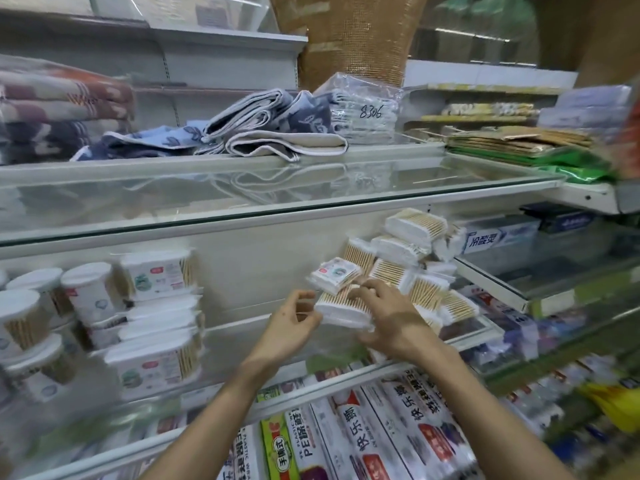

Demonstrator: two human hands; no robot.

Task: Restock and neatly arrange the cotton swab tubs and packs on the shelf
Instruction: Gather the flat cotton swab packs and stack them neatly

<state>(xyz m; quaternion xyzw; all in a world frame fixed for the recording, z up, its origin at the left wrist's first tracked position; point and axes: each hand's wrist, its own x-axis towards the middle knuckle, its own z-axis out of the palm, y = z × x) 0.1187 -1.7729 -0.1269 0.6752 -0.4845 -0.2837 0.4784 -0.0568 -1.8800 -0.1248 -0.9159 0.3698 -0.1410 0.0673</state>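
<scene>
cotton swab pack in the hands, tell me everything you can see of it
The cotton swab pack is a flat rectangular bundle in clear film: pale wooden sticks in the middle, white cotton tips along the near edge. It is held roughly level, left of the pile of packs. The left hand pinches its left end; the right hand grips its right end, fingers on top. A labelled pack seems to rest on its far edge.
</scene>
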